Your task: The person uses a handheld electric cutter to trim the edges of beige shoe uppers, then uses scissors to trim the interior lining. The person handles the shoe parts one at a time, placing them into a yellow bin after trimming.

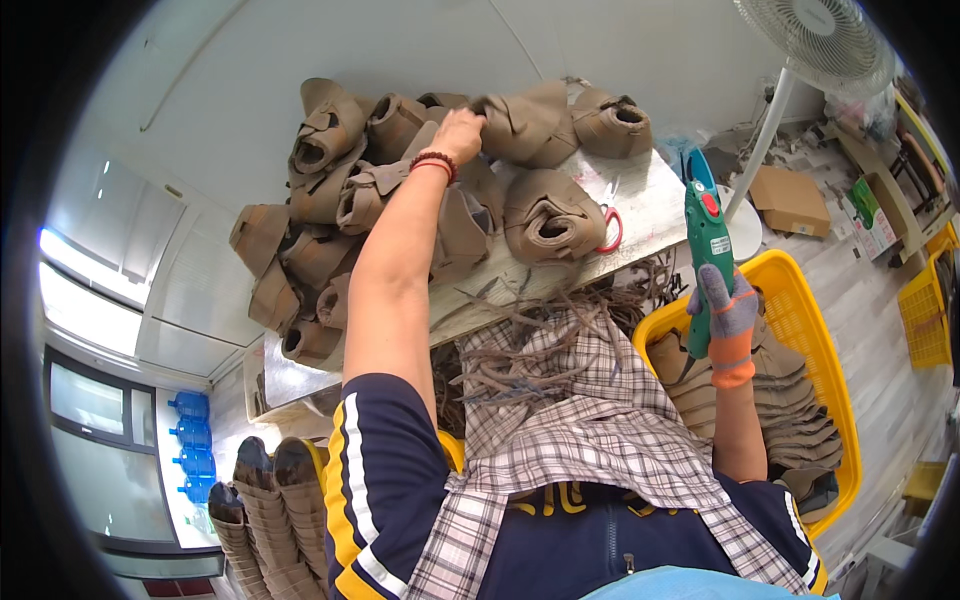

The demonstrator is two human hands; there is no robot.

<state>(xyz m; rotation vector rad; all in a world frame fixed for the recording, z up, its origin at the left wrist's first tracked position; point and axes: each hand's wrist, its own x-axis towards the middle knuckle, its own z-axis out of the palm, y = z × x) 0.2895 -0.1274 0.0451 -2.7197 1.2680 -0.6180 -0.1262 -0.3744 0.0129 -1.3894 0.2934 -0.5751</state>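
Observation:
My bare left hand [460, 136], with a beaded bracelet at its wrist, reaches to the back of the worktable [640, 225]. Its fingers are closed at the left edge of a brown rolled bundle of sheet material [535, 122]. Around that hand, several similar brown bundles [322, 135] are heaped. Another roll [553, 218] sits nearer me, beside red-handled scissors [612, 230]. Gloved in grey and orange, my right hand [730, 310] grips green electric scissors [708, 230] upright, blades pointing away, above a yellow basket [845, 430].
Brown flat pieces [795, 400] lie stacked in the yellow basket. Thin brown scrap strips [540, 370] cover my plaid apron [600, 440] and the table's front edge. A white fan [825, 40] and a cardboard box [790, 200] stand at right. Tall brown stacks [270, 510] stand lower left.

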